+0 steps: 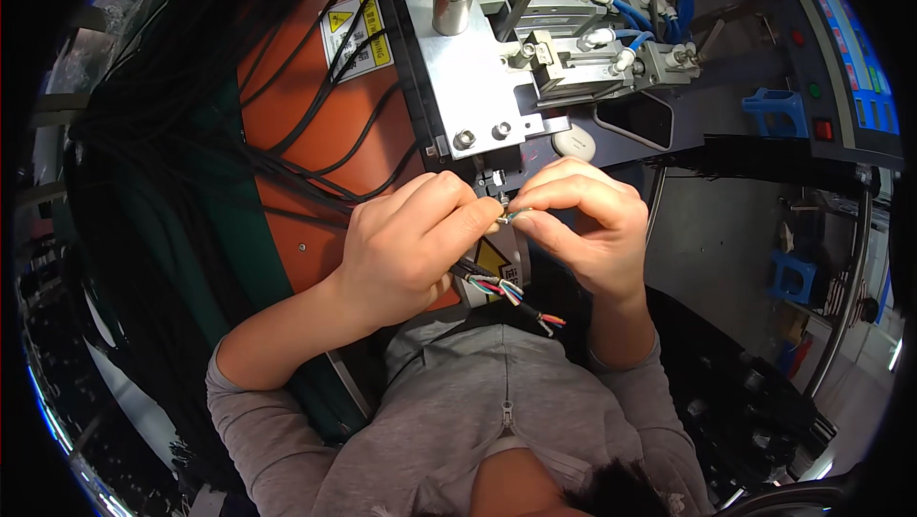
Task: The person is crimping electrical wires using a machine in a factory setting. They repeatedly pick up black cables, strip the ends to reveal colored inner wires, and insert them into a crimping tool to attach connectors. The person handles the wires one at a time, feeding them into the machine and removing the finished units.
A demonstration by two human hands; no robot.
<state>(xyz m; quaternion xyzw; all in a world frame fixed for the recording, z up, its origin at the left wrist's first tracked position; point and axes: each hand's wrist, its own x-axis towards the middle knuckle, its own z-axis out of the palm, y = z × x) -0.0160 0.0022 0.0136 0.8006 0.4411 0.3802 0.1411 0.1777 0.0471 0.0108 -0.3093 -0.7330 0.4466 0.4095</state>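
In front of the machine's lower edge, the fingertips of my two hands meet. My left hand (406, 245) is closed in a pinch at a tiny shiny piece; the fingers cover most of it, and its kind cannot be made out. From the other side, my right hand (587, 221) pinches a thin greenish wire (517, 215) between thumb and forefinger. Below the left hand stick out black cables (475, 272), their ends split into several coloured wires (506, 290). A small black fixture (492, 183) of the machine sits just beyond the fingertips.
A metal machine plate (463, 87) with pneumatic cylinders (573, 16) stands ahead. Many black cables (315, 106) run over the orange surface (296, 149) at left. A white round case (574, 143) lies right of the plate. At far right are a control panel (826, 59) and blue stools (776, 114).
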